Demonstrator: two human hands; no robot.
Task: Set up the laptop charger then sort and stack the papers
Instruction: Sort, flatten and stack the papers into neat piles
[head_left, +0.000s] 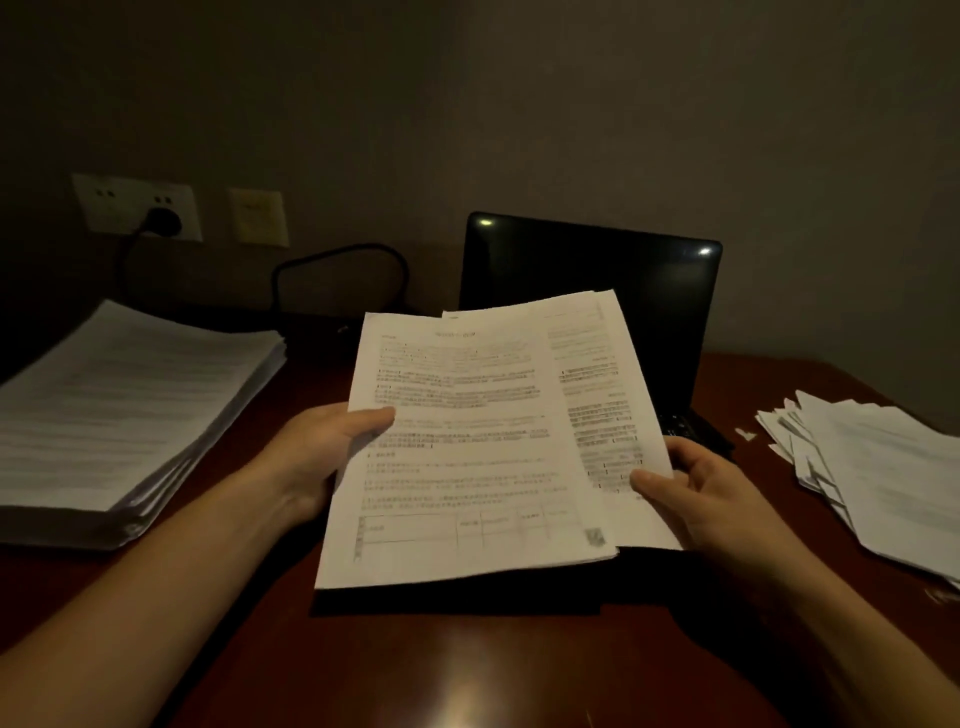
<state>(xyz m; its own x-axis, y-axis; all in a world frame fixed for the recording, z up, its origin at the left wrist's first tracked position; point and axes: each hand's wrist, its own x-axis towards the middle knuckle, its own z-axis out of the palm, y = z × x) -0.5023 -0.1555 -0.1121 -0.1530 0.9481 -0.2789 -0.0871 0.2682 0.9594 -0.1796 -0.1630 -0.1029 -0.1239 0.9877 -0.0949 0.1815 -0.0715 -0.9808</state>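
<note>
Head view: papers (483, 441) span between left grip (317, 452) and right grip (711, 493), each pinching a side edge.

A dimly lit office or study is indicated. A dark wooden worktop (467, 670) is set against a plain wall. An open laptop (592, 270) is placed at 12 o'clock, a thick paper stack (119, 405) at 9 o'clock and a looser paper pile (883, 478) at 3 o'clock. A plug (165, 221) is seated in a wall socket plate (104, 205) at 10 o'clock.

The single head-worn camera looked forward and down from close above the dark reddish-brown wooden desk (467, 670), facing the dim grey wall (571, 104).
</note>
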